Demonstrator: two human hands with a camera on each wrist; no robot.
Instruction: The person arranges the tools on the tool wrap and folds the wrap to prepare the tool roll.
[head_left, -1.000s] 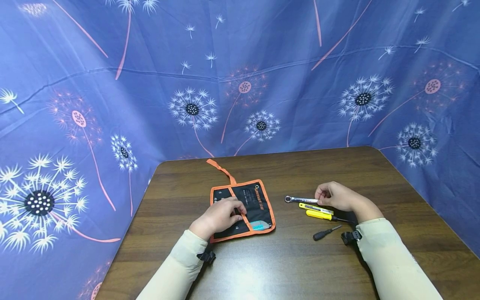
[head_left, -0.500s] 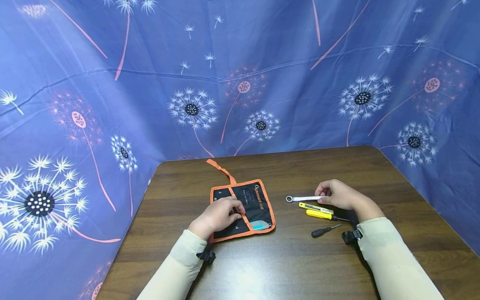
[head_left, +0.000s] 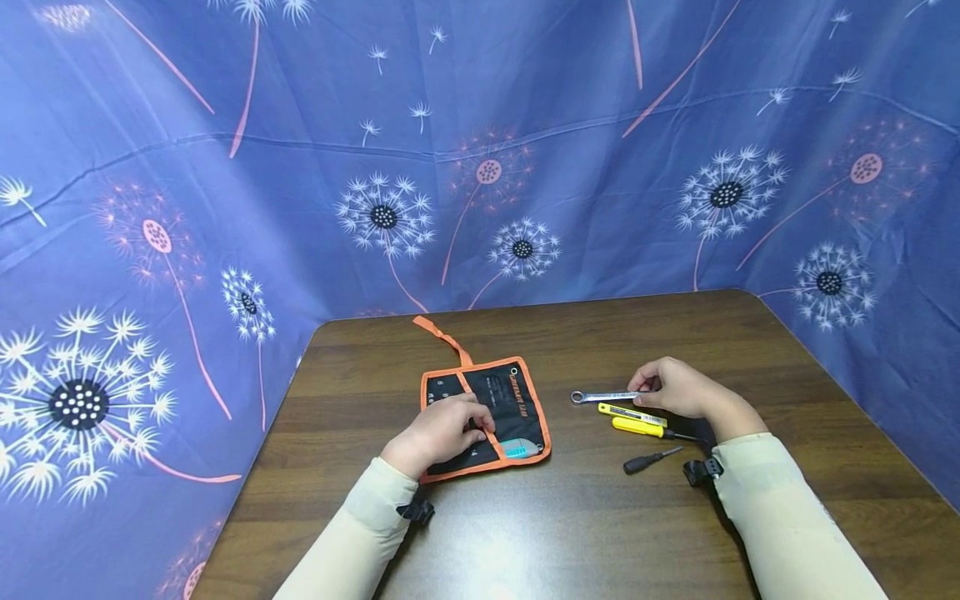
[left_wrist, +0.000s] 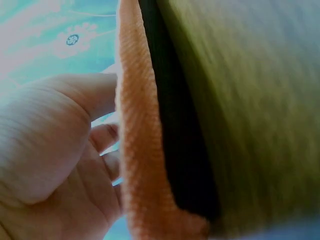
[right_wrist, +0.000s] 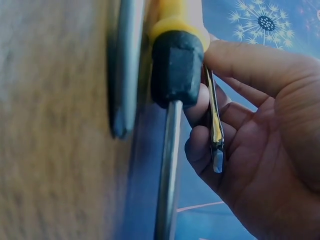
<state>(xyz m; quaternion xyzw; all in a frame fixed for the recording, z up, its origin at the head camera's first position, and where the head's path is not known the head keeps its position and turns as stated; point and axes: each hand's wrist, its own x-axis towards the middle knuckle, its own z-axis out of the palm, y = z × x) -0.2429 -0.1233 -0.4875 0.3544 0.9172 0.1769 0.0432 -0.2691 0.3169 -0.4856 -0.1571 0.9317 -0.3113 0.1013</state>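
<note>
An orange-trimmed black tool pouch (head_left: 517,400) lies flat on the table, and my left hand (head_left: 442,429) rests over it, thumb and fingers pinching the orange band across its middle. In the left wrist view the pouch's orange edge (left_wrist: 142,125) hides the fingertips. A light-blue and grey tool (head_left: 520,449) sits in the pouch's near right corner. To the right, my right hand (head_left: 678,390) pinches a silver wrench (head_left: 603,397) by one end, its ring end pointing left. In the right wrist view the wrench (right_wrist: 215,120) shows behind a yellow-handled screwdriver (right_wrist: 177,65).
Just nearer than the wrench lie a yellow box cutter (head_left: 632,415) and the yellow-handled screwdriver. A small black screwdriver (head_left: 651,461) lies closer to me on the wooden table (head_left: 495,533). An orange strap (head_left: 446,339) trails from the pouch's far edge. Blue patterned cloth (head_left: 600,208) hangs behind.
My right hand has shifted slightly up and away with the wrench, keeping its pinch. The left hand stays almost still on the pouch.
</note>
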